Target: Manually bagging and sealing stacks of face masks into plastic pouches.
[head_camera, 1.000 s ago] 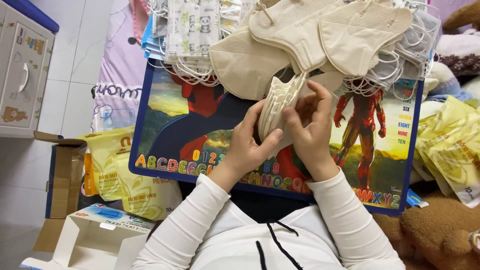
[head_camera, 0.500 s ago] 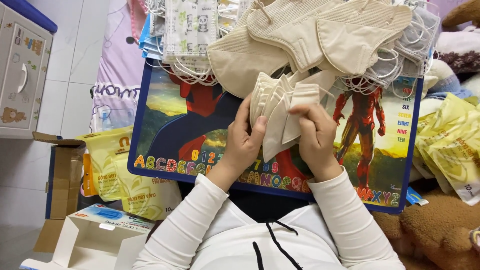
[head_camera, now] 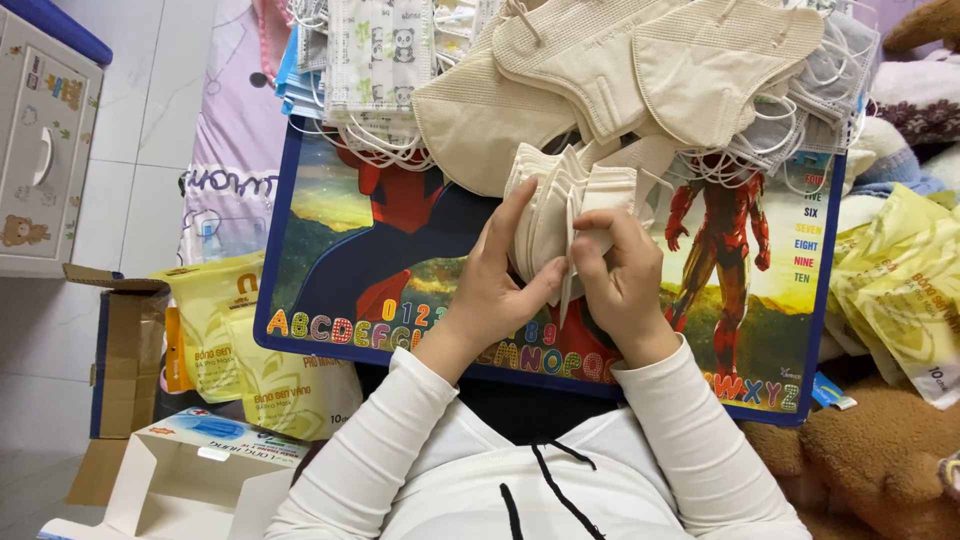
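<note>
A person in a white long-sleeved top works over a colourful picture-printed lap board (head_camera: 330,270) with a dark blue edge, which rests across the lap as a flat surface for sorting. Both hands are closed on a small stack of folded beige fabric face masks (head_camera: 556,218), held upright just above the middle of the board. The left hand (head_camera: 495,285) wraps the stack from the side, thumb pressed against its near face and fingers stretched up behind it, apparently to keep the folded edges lined up. The right hand (head_camera: 618,275) pinches the right-hand mask between thumb and fingertips, seemingly to square it against the rest (a white ear loop hangs down between the two hands).

Along the far edge of the board lies a loose heap of larger beige masks (head_camera: 640,70), overlapping one another, with a bundle of white patterned child-size masks (head_camera: 378,60) to their left and greyish masks (head_camera: 835,80) to the right, their elastic loops tangled across the board's top edge; all sit within easy reach of the hands. Yellow printed plastic pouches (head_camera: 250,350) lie on the floor to the left, more of them (head_camera: 905,290) to the right. An open white carton (head_camera: 190,470) stands by the left elbow, beside a brown cardboard box (head_camera: 125,345), and a brown plush toy (head_camera: 870,460) lies at lower right.
</note>
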